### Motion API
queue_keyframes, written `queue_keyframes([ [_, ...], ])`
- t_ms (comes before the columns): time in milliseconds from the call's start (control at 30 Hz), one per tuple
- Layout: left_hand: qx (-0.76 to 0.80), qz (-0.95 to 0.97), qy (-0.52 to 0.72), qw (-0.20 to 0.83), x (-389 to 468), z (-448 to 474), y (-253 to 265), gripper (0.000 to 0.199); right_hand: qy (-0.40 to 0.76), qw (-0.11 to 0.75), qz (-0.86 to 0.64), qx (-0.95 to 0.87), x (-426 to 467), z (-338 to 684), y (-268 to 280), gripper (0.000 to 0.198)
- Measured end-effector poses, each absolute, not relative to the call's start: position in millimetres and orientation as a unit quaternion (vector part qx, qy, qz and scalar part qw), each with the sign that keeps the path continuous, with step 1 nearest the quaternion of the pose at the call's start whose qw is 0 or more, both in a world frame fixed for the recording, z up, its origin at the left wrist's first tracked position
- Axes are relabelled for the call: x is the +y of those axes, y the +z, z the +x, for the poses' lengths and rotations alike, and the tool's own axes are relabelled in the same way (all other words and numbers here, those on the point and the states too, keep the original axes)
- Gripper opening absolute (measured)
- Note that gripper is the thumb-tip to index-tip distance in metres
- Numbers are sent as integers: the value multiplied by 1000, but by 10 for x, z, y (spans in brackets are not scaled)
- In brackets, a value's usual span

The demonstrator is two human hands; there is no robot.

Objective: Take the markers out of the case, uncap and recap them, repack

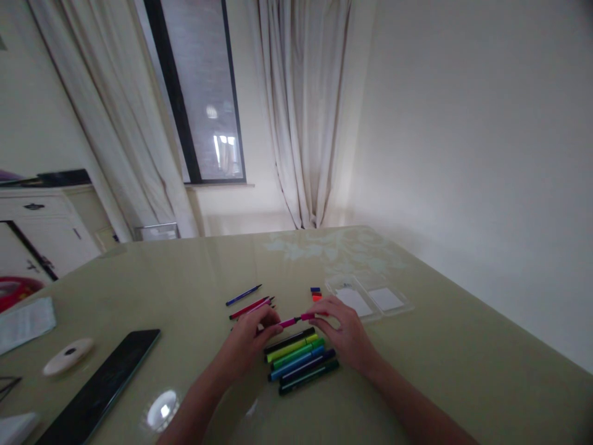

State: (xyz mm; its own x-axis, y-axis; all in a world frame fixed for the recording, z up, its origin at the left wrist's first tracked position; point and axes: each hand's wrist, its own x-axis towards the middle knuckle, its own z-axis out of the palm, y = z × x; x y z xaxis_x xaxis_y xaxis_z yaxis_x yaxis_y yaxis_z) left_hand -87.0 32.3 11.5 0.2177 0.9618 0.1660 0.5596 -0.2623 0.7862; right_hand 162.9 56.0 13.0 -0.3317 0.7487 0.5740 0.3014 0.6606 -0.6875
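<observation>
Between finger and thumb, my left hand (pixel 254 337) grips a magenta felt-tip pen (pixel 288 322). My right hand (pixel 343 327) pinches its magenta cap (pixel 307 316); a dark tip shows between pen and cap. Below both hands lies a row of several capped felt-tip pens (pixel 299 358) in black, yellow-green, green, blue and dark shades. Uncapped red and pink pens (pixel 250 307) lie beyond my left hand, partly hidden by it, with a blue uncapped pen (pixel 243 295) farther off. Loose blue and red caps (pixel 315 293) sit beyond my right hand.
A clear plastic case (pixel 403 304) with white inserts lies open behind my right hand. On the left are a black tablet-like slab (pixel 104 383), a white oval object (pixel 68 356), a round clear object (pixel 162 409) and a folded cloth (pixel 28 321). The table's right edge runs along a wall.
</observation>
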Motion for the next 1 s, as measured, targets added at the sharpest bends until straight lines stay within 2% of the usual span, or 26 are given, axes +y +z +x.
queue_keyframes([
  [567,515,707,380,300,227,-615,139,27,320,469,-337,-751,571,1633,148,12],
  [767,543,723,349,247,267,-674,27,27,215,484,-410,-743,750,1812,133,23],
  [867,552,732,317,241,282,-691,-64,29,134,424,-467,-765,831,1936,87,20],
  [1000,546,748,290,242,288,-680,-109,35,95,331,-505,-791,851,1940,16,11],
])
